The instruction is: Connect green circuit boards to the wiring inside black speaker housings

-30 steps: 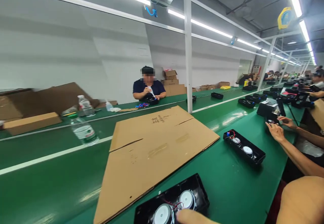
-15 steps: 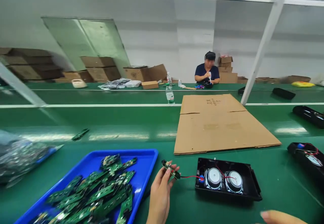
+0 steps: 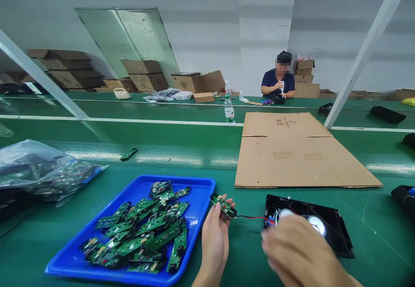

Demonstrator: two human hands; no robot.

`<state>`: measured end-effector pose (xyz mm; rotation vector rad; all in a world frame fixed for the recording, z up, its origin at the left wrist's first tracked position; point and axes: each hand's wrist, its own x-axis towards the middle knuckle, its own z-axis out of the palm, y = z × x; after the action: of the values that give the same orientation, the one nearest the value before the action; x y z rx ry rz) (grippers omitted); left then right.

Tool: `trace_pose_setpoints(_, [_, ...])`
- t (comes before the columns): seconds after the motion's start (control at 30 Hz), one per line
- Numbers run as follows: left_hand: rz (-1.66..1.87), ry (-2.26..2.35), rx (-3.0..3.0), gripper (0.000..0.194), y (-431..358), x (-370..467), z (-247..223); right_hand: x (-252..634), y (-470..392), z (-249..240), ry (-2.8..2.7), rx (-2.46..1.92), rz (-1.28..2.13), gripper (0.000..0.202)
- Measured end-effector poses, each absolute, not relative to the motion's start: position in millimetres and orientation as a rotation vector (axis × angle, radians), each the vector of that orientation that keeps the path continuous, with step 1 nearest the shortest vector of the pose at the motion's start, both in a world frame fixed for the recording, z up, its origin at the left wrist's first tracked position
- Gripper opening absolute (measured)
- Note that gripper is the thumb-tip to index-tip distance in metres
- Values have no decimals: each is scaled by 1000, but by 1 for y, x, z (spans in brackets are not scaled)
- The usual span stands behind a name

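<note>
My left hand grips a small green circuit board between thumb and fingers, beside the tray. From the board, a red and black wire pair runs into a black speaker housing. Two round speakers sit in that housing; the right speaker shows, while the left one is partly covered. My right hand is over the housing's near left part, smeared by motion, so its fingers cannot be made out. A blue tray left of my left hand holds a heap of similar green boards.
Flat cardboard lies behind the housing. A clear bag of boards is at the left, and one loose board lies beyond the tray. A water bottle stands farther back. Across the benches a person works with a white bottle.
My right hand has come in from the lower right corner to over the speaker housing. My left hand still holds the board. The whole view has shifted, with things appearing farther right and slightly higher.
</note>
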<state>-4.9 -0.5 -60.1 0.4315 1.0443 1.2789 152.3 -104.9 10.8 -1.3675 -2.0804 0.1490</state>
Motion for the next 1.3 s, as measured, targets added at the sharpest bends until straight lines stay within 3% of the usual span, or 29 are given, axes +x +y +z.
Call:
trace_pose_setpoints(0.13, [1314, 1063, 438, 43, 1, -5, -60, 127, -43, -50, -2084, -1674, 72, 22])
trace_pose_setpoints(0.23, [1278, 1033, 451, 48, -2, -6, -57, 125, -29, -73, -1988, -1670, 298, 26])
trace_pose_setpoints(0.33, [1216, 978, 537, 45, -6, -7, -56, 138, -33, -61, -1601, -1487, 717, 21])
trace_pose_setpoints(0.4, [1154, 942, 621, 43, -8, -7, -58, 147, -36, -47, -1325, -1389, 964, 29])
trace_pose_setpoints(0.53, [1033, 900, 761, 47, -10, -6, -64, 156, -37, -37, -1231, -1346, 1131, 39])
trace_pose_setpoints(0.73, [1160, 996, 845, 34, -16, 2, -65, 153, -35, -34, -1642, -1402, 759, 31])
trace_pose_setpoints(1.07, [997, 841, 483, 40, -12, 4, -59, 146, -38, -42, -1726, -1479, 515, 30])
trace_pose_setpoints(1.3, [977, 825, 560, 42, -18, 5, -66, 139, -38, -43, -1790, -1495, 262, 29])
